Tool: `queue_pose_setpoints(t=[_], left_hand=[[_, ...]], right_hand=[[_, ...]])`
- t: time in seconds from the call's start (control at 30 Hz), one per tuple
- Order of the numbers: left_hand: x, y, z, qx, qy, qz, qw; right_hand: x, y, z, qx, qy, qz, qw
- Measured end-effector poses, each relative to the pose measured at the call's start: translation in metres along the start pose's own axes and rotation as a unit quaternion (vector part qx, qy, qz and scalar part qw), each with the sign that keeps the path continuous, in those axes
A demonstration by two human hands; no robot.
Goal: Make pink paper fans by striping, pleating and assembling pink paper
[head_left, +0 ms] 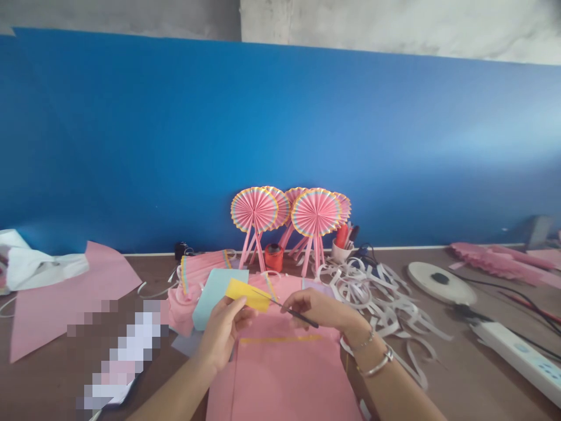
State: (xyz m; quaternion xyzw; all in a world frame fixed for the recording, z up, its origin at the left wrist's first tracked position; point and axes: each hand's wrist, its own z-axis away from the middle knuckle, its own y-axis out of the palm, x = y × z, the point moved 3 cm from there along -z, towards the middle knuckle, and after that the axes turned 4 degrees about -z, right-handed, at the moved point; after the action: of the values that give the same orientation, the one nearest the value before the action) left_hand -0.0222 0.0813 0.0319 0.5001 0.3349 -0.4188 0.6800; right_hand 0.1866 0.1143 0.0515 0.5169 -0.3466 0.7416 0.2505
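Between the thumb and fingers of my left hand is a small yellow paper piece, raised over the work area. My right hand grips a slim dark-handled tool; its thin pointed end reaches across the yellow paper. I cannot tell whether it is a craft knife or scissors. Below both hands lies a large pink paper sheet with a narrow yellow strip across it. A light-blue paper piece rests just behind my left hand.
Several pleated pink paper fans stand on legs by the blue partition. A red container and a tool cup sit among them. Curled white strips lie at right, near a white round pad and power strip.
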Motion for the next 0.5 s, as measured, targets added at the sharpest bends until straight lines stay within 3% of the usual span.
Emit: queue_pose_setpoints(t=[0.5], left_hand=[[-0.0003, 0.0015, 0.0010, 0.004, 0.001, 0.002, 1.000]], right_hand=[[0.0006, 0.0000, 0.0009, -0.011, -0.009, 0.014, 1.000]])
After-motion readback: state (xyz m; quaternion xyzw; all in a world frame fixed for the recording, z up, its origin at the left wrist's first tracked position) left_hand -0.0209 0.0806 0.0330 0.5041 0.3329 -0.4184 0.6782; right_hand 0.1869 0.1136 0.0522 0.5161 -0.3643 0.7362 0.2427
